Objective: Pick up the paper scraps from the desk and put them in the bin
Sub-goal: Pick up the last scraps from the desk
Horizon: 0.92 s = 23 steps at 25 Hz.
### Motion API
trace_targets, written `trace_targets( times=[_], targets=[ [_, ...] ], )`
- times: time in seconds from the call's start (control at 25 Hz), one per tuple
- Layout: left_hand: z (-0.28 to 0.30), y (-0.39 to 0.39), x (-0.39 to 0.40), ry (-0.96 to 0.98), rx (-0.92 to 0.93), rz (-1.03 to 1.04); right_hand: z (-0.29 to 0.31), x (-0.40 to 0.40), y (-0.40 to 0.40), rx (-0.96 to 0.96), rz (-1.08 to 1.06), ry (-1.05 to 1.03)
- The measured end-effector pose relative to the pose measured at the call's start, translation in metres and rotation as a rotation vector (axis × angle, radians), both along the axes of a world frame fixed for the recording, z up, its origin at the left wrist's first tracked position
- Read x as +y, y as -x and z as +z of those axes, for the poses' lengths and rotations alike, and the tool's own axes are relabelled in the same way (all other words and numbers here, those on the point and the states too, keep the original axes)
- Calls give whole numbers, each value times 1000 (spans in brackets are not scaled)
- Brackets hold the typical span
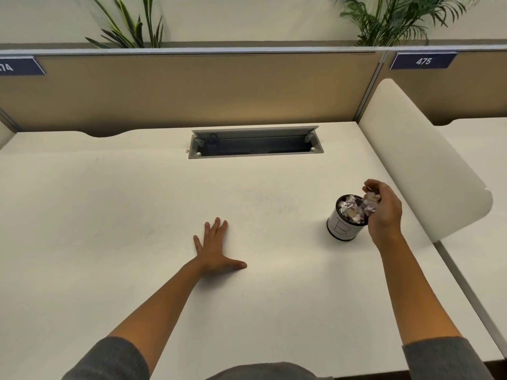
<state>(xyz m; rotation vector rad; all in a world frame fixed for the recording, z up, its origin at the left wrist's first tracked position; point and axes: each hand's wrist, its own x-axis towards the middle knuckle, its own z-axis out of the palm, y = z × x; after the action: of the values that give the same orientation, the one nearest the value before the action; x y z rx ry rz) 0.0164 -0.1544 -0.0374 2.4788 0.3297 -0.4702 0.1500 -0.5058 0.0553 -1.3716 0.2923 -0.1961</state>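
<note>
On the white surface [109, 215], over toward its right side, stands a small round bin [343, 229] with a hand-lettered white label, its mouth already heaped with crumpled paper scraps [349, 208]. The right hand [384, 207] hangs just above the bin's far rim, its grip curled around one more crumpled scrap [370, 202] held right over the opening. The left hand [215, 249] lies flat on the surface, well apart from the bin, fingers straight and spread, holding nothing. Behind them an open cable tray [255, 145] is sunk into the surface. A curved white side panel [417, 160] rises close beside the bin on the right. A tan partition [192, 91] closes off the back, bearing a blue tag marked 475 [423, 61], with green plants [397, 20] showing above it.
</note>
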Motion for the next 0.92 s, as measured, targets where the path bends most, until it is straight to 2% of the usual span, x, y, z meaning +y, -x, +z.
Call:
trace_targets(
  times=[0.08,0.28,0.48,0.64,0.8,0.92],
  targets=[
    [1,0,0,3,-3,4,-6,0,1,6,81,75],
    [1,2,0,18,-14,2,-6,-7,5,3,205,59],
    [0,1,0,18,-22,11,-5,-10,19,-41,123,625],
    [0,3,1,32,-26,7,-17,1,22,-62,103,921],
    [1,3,1,41,-31,3,-18,5,14,-17,133,1099],
    [1,3,2,48,-38,3,-13,3,7,3,204,1052]
  ],
)
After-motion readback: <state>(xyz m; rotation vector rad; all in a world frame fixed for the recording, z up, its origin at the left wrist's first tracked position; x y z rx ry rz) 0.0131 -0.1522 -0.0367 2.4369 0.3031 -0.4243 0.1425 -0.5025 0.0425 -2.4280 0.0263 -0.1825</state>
